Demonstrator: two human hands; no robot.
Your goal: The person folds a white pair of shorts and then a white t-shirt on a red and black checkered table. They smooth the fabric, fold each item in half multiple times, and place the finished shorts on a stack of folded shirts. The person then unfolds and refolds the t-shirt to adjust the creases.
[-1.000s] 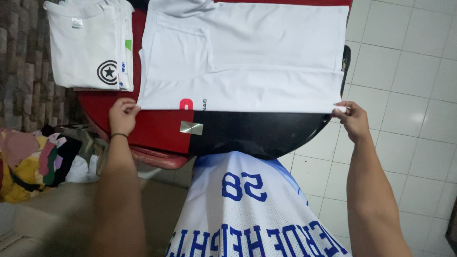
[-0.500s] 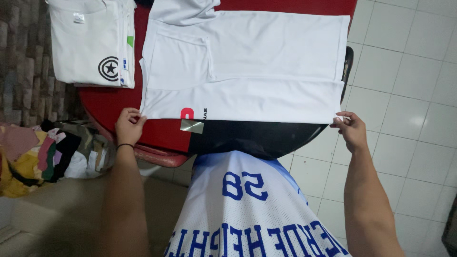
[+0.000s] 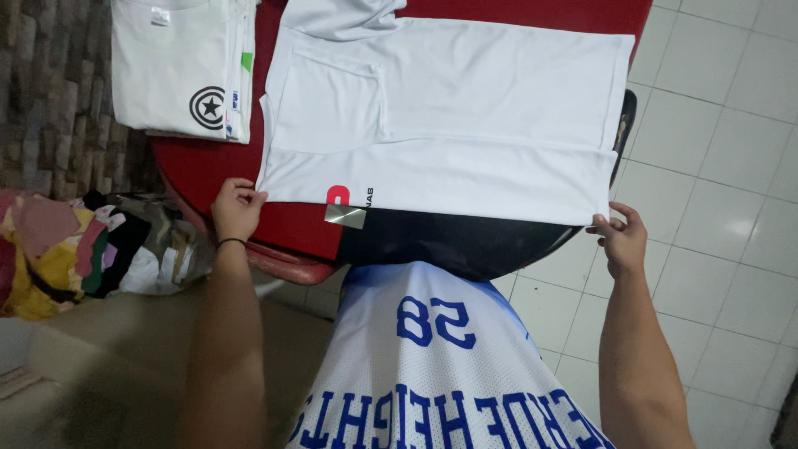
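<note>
A white shirt (image 3: 465, 108) lies flat on a round red and black table (image 3: 291, 233), its sides folded inward and a small red mark near its near edge. My left hand (image 3: 237, 209) pinches the shirt's near left corner. At the table's right rim, my right hand (image 3: 619, 239) pinches the near right corner. The near edge is stretched straight between both hands. I wear a white and blue mesh jersey (image 3: 440, 366), seen at the bottom.
A stack of folded white T-shirts (image 3: 179, 66) with a black circle-and-star emblem sits at the table's far left. A heap of mixed coloured clothes (image 3: 66, 254) lies on the left below the table. White floor tiles (image 3: 723, 166) on the right, a stone wall (image 3: 50, 91) on the left.
Both hands have drawn the shirt's near edge toward me, so the red mark now reaches the silver sticker on the table. The view has shifted slightly.
</note>
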